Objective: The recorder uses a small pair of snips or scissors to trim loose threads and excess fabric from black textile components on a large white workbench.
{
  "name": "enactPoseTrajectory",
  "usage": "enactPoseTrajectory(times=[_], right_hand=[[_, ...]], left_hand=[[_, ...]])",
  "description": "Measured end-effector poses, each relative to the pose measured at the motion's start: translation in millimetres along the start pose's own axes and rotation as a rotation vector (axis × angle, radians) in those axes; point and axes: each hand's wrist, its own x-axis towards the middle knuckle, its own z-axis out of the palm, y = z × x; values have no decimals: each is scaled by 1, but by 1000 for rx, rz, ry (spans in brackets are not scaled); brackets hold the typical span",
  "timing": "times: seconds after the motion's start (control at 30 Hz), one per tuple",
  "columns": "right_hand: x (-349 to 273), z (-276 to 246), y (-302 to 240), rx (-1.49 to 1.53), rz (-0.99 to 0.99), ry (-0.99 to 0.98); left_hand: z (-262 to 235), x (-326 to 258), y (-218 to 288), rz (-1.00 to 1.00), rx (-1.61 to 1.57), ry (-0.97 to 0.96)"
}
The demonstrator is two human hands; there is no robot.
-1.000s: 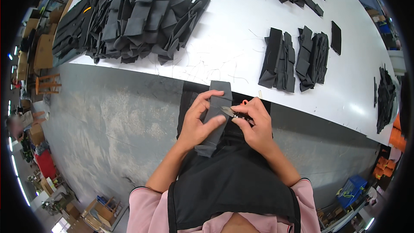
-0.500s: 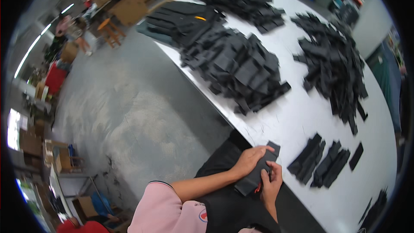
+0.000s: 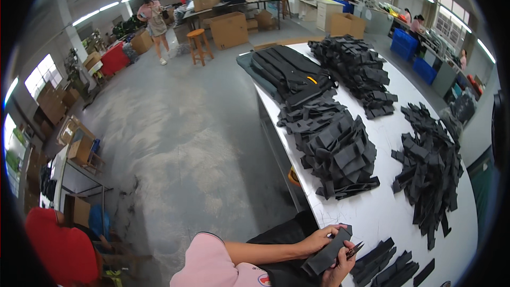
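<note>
In the head view, my left hand (image 3: 317, 241) grips a dark grey fabric strip (image 3: 323, 259) near its upper end, above my lap by the table edge. My right hand (image 3: 339, 270) is closed around small dark thread snips (image 3: 355, 250); their pointed blades stick out to the right. Its fingers also touch the right side of the strip. Just right of my hands, small stacks of dark strips (image 3: 375, 259) lie on the white table (image 3: 393, 210). A large heap of similar pieces (image 3: 340, 146) lies farther along the near edge.
More strip heaps lie at the table's far end (image 3: 356, 69) and right side (image 3: 429, 170). A black backpack (image 3: 289, 69) rests at the far left corner. To my left, a person in red (image 3: 61, 244) sits; another stands by an orange stool (image 3: 199, 47).
The view has tilted up, so more of the room shows and my hands sit lower in the picture. The snips' blades now point out from my right hand.
</note>
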Motion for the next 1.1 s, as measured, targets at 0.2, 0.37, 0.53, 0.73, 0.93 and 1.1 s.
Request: enactPoseTrajectory(times=[0.2,0.37,0.53,0.73,0.93,1.1], right_hand=[[5,11,1,-101,15,-51],[-16,-4,13,-222,-213,49],[-36,4,-14,-1148,-1038,-290],[-25,17,-21,-1027,-843,-214],[-23,-3,-27,-927,-765,-174],[-20,-21,-17,-359,-233,83]], left_hand=[[-4,4,7,108,329,73],[-6,16,5,49,260,259],[-12,30,-4,-42,361,292],[-3,37,10,96,438,305],[-3,32,18,69,473,145],[18,30,5,96,349,-84]])
